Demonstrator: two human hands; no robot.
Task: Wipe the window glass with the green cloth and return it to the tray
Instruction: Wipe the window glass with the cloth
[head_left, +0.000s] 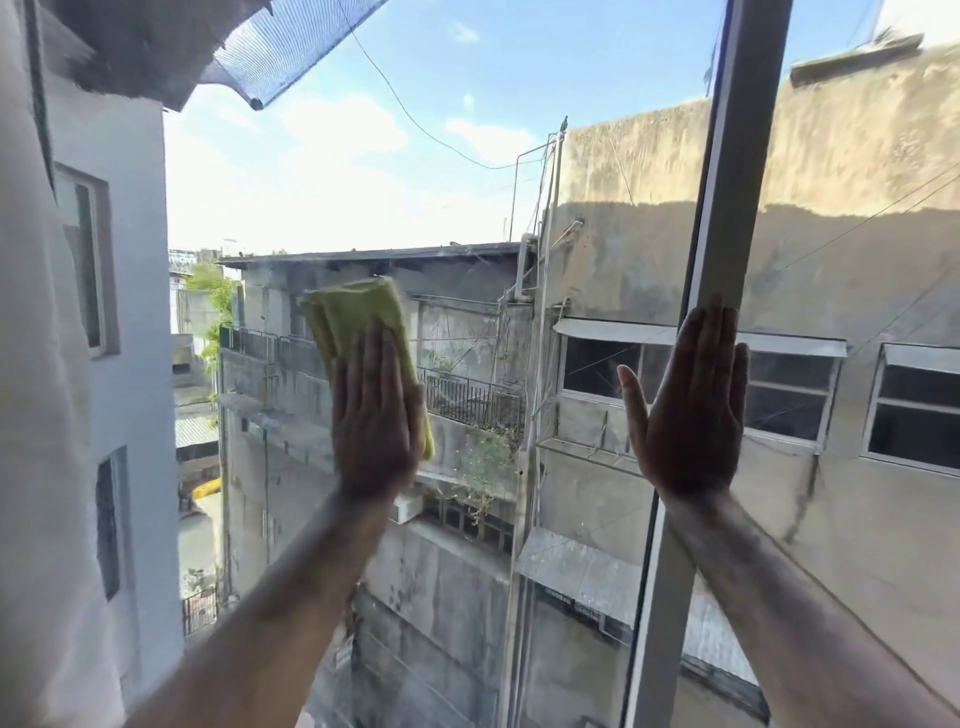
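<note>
On the head camera we see our left hand (376, 415), fingers straight, pressing the green cloth (353, 317) flat against the window glass (467, 182). Our right hand (691, 400), fingers straight too, seemingly rests on the window frame (727, 208).

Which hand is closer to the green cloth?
Left. The left hand lies flat on the green cloth, pressing it against the window glass. The right hand is off to the side by the grey window frame, apart from the cloth.
</note>
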